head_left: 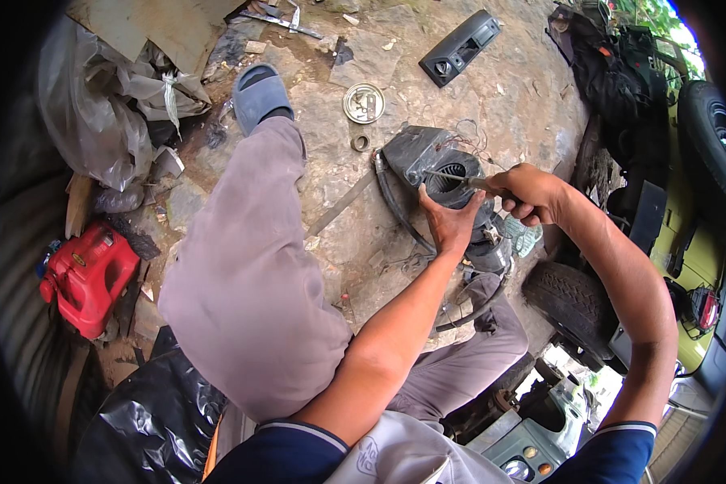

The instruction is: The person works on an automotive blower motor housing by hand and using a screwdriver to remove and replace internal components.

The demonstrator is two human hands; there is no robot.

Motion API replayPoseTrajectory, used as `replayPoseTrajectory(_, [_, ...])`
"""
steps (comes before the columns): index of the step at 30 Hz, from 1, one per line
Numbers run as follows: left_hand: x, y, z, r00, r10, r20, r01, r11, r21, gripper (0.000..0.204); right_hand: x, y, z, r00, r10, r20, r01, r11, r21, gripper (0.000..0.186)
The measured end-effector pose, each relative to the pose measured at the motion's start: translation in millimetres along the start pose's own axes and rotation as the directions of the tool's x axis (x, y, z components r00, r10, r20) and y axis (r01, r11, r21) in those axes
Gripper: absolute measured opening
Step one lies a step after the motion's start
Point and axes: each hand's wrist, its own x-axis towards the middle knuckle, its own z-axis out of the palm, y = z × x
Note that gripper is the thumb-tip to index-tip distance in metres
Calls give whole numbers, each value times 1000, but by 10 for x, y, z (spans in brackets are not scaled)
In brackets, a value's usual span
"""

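Note:
A black blower housing (409, 148) rests on the ground in front of me, its round opening showing a ribbed fan wheel (445, 184). Thumb and fingers of my left hand (450, 222) are spread around the near rim of that opening, steadying the unit. My right hand (532, 194) is closed round the handle of a screwdriver (481, 185). Its thin shaft points left across the opening, with the tip at the housing's edge; whether it sits on a screw cannot be made out. A black hose (391, 198) curves along the housing's left side, and thin loose wires (469, 139) stick out behind.
A round tin lid with small parts (364, 103), a metal ring (360, 143) and a black panel (460, 48) lie beyond the housing. At left stand a red jerrycan (97, 274) and plastic sheeting (97, 113). A tire (569, 306) and a yellow-green vehicle (686, 242) are at right.

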Motion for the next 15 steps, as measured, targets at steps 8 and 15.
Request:
replayPoseTrajectory(8, [-11,27,-17,1000,-23,10,23,999,-22,122,-98,-164,198,947,-174,-268,36,892,-450,33])
replayPoseTrajectory(15, [73,97,-5,997,-50,56,51,999,-8,122,-98,39,419,782,-622,36,51,6,-999,26])
